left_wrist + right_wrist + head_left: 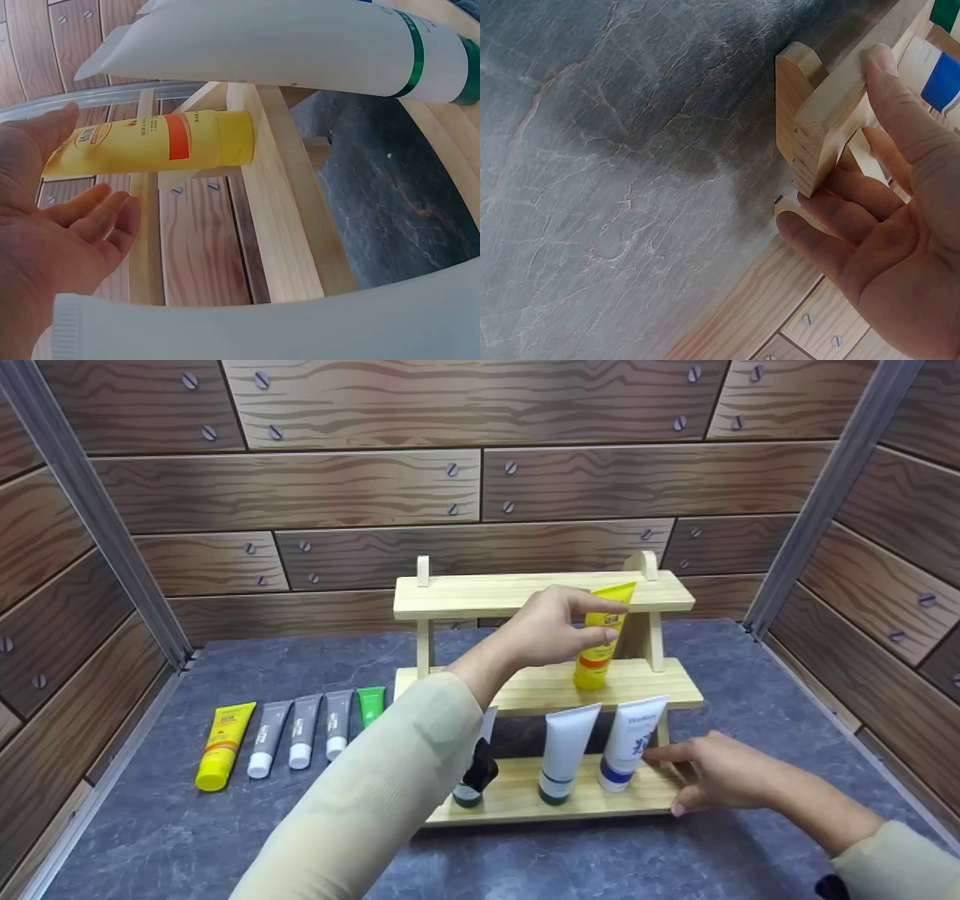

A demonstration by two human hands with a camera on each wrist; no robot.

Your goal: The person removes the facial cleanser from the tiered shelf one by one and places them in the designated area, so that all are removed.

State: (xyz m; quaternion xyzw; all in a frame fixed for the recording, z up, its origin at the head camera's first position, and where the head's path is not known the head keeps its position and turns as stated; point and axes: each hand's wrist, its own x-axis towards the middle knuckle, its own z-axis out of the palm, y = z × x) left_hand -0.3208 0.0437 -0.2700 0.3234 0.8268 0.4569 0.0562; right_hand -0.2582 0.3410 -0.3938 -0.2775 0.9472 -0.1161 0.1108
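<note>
A yellow tube [598, 649] stands on its cap on the middle shelf of a wooden display rack [517, 701]. My left hand [559, 626] is at the tube's upper part, thumb and forefinger extended across its near side. In the left wrist view, the other fingers [112, 225] lie apart from the yellow tube [169, 142]. At the rack's lower right end, my right hand [724, 772] grips the bottom board [847, 97], thumb against one face. Two white tubes, one green-capped [568, 754] and one blue-banded [630, 746], stand on the bottom shelf.
Left of the rack lie another yellow tube [225, 746], several grey tubes [304, 731] and a green tube [371, 705] in a row. A further green-capped tube [466, 795] on the bottom shelf is partly hidden by the left sleeve. Wood-patterned walls [480, 484] enclose the table.
</note>
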